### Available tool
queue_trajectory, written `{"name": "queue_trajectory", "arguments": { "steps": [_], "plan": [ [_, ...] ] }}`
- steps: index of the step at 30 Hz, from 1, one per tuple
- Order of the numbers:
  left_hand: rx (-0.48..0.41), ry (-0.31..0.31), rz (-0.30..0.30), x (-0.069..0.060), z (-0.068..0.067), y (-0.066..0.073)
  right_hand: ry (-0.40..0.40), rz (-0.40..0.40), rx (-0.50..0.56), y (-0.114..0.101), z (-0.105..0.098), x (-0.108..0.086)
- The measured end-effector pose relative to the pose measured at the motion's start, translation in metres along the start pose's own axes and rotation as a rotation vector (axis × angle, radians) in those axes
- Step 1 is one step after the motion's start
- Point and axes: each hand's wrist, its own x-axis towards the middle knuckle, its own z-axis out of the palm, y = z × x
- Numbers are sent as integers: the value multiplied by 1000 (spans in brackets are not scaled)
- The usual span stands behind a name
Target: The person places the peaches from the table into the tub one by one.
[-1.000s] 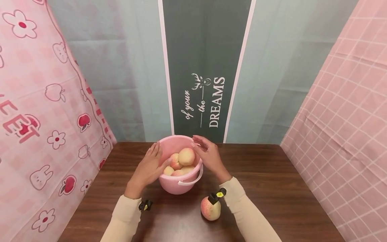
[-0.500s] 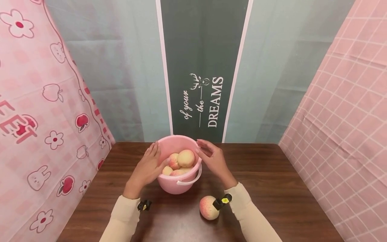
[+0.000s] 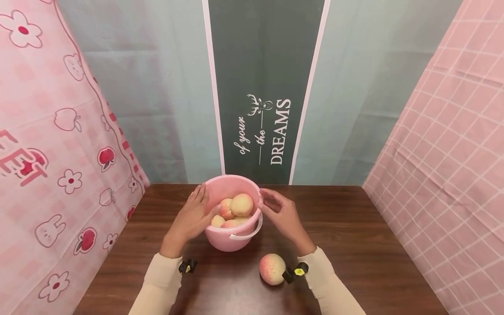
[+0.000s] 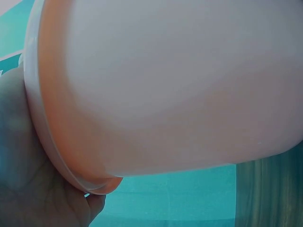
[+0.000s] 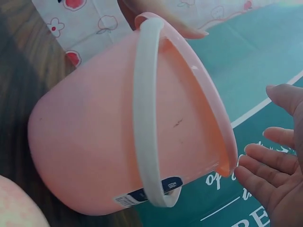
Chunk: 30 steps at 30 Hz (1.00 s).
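Observation:
A pink bucket [image 3: 227,239] stands on the table, and several peaches [image 3: 242,204] lie inside it. My left hand [image 3: 190,219] rests on its left rim, fingers fairly straight and the thumb over the edge. In the left wrist view, the palm lies against the bucket rim [image 4: 33,90]. My right hand [image 3: 284,217] is at the right rim, its fingers relaxed and spread in the right wrist view, the fingertips close to the rim. Whether they touch it, I cannot tell. The white handle [image 5: 146,113] hangs down on the bucket's near right side.
One loose peach [image 3: 272,269] sits on the brown wooden table [image 3: 346,245] in front of the bucket, beside my right wrist. A grey-green curtain [image 3: 354,87] with printed letters closes off the back. Pink patterned cloths [image 3: 441,144] hang at both sides.
My right hand has drawn back along the right rim, toward me and to the right. The left hand keeps its place on the rim. Bucket and peaches look unmoved apart from a slight camera shift.

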Motion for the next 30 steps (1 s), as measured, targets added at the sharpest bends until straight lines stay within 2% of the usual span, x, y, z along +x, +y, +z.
{"name": "queue_trajectory", "arguments": {
  "steps": [9, 20, 30],
  "plan": [
    [-14, -4, -7, 1, 0, 2, 25, 38, -18, 5, -6, -25],
    [-12, 13, -1, -1, 1, 2, 81, 94, -2, 27, -11, -53],
    [-16, 28, 5, -2, 0, 3, 96, 149, 14, 49, -13, -84]
  ]
}}
